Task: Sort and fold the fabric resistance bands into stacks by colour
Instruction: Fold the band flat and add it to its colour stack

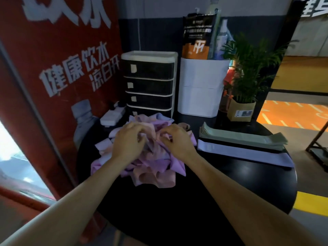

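A tangled heap of pink, purple and lavender fabric bands [150, 167] lies on the round black table [230, 189]. Both hands are on top of the heap. My left hand [129, 139] has its fingers curled into the fabric, and my right hand [175, 139] pinches a fold beside it. At the right lies a flat stack of green bands [243, 137]. In front of it is a flat lavender band [248, 153] with a dark band along its far edge.
Behind the heap stands a black and white drawer unit [149, 86], a white bin [200, 87] with packets in it, and a potted plant [245, 89]. A white power strip [111, 116] lies at the back left. A red banner [58, 68] fills the left side.
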{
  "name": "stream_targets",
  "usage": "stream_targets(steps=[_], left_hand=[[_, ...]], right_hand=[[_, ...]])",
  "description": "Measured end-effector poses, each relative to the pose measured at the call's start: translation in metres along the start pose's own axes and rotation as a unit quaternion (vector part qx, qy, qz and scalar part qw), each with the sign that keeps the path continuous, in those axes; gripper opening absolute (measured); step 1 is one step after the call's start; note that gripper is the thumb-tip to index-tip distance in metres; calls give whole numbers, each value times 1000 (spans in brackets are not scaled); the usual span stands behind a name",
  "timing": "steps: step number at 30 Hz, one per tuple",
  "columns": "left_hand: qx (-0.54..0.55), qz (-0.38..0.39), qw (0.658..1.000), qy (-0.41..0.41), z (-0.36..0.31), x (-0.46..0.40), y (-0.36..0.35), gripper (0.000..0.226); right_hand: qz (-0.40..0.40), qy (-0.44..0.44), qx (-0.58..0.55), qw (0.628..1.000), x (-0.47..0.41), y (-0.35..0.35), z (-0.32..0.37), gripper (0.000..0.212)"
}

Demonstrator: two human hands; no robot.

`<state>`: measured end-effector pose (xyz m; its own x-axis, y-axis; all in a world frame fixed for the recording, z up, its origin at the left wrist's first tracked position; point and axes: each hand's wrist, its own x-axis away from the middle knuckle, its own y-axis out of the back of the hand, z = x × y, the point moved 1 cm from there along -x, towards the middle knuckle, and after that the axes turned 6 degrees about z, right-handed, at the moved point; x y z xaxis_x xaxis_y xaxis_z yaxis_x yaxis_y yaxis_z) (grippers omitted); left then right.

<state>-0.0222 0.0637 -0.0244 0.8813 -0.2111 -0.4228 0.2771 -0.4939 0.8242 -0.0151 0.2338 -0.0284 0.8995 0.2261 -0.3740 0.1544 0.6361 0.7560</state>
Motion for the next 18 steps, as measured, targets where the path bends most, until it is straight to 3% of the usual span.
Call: stream_targets(steps=[6,10,16,18], left_hand=[[21,-4,1000,3,32,10,4,21],[34,-2,999,23,42,12,12,26],[197,3,979,58,40,4,30,20],[191,-5,980,46,35,2,37,20]], right_hand=[[81,23,28,996,-13,-34,26,17],[84,-6,20,996,-20,-28,28,12],[73,-5,-35,997,-42,8,41,8],[90,8,-30,995,-52,22,47,9]])
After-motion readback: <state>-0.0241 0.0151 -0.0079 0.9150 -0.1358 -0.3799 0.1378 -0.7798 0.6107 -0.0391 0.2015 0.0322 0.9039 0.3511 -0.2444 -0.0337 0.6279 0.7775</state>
